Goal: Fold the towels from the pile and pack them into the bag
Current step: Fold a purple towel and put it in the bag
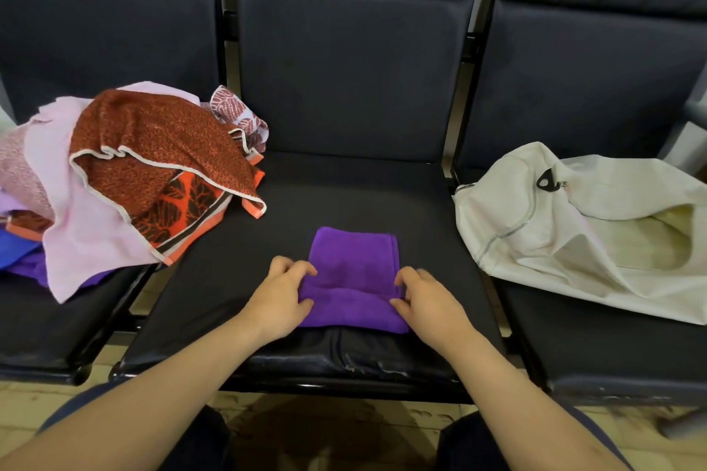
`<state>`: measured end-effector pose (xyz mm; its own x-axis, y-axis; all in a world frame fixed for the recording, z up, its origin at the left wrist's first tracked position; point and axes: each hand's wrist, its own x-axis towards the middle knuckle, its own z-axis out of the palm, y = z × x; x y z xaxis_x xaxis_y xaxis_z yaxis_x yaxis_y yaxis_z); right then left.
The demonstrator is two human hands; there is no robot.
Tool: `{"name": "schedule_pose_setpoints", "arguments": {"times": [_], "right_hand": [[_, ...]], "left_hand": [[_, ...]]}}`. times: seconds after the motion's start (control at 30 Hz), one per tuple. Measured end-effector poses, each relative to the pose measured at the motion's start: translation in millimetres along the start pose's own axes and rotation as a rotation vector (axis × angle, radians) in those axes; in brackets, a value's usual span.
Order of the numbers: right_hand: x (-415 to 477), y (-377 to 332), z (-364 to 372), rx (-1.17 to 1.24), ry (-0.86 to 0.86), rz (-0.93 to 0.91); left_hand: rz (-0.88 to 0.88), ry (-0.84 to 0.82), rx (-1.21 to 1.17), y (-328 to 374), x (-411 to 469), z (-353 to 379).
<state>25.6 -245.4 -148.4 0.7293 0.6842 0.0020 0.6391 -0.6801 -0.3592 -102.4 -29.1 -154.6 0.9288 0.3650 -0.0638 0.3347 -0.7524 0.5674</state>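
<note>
Two hands work at 6 o'clock, forearms entering from the bottom edge. Left hand: fingers curled over the left edge of the purple towel, thumb below them, pinching the upper folded layer. Right hand: same grip, mirrored, on the right edge. The towel is a compact folded rectangle, one layer doubled over its near half. It lies flat on the middle seat of the dark padded bench, near the front lip.

Towel pile, 9 o'clock, left seat, unfolded and heaped:
- rust-red towel with pale trim on top
- orange leaf-print towel under it, its corner hanging toward the middle seat
- pink towel draped down the near side
- blue cloth and more purple at the bottom, partly hidden

Off-white fabric bag, 3 o'clock, right seat, lying on its side and slumped. Its mouth gapes toward the right; the contents cannot be made out. Small black tag on its upper face.

Bag and pile both lie well apart from the folded towel. The seat backs fill the far view at 12 o'clock.
</note>
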Motion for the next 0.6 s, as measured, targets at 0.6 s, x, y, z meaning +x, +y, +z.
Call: {"name": "schedule_pose_setpoints", "arguments": {"times": [0.6], "right_hand": [[-3, 5, -15, 0.505, -0.147, 0.052]], "left_hand": [[-0.073, 0.026, -0.354, 0, -3, -6]]}}
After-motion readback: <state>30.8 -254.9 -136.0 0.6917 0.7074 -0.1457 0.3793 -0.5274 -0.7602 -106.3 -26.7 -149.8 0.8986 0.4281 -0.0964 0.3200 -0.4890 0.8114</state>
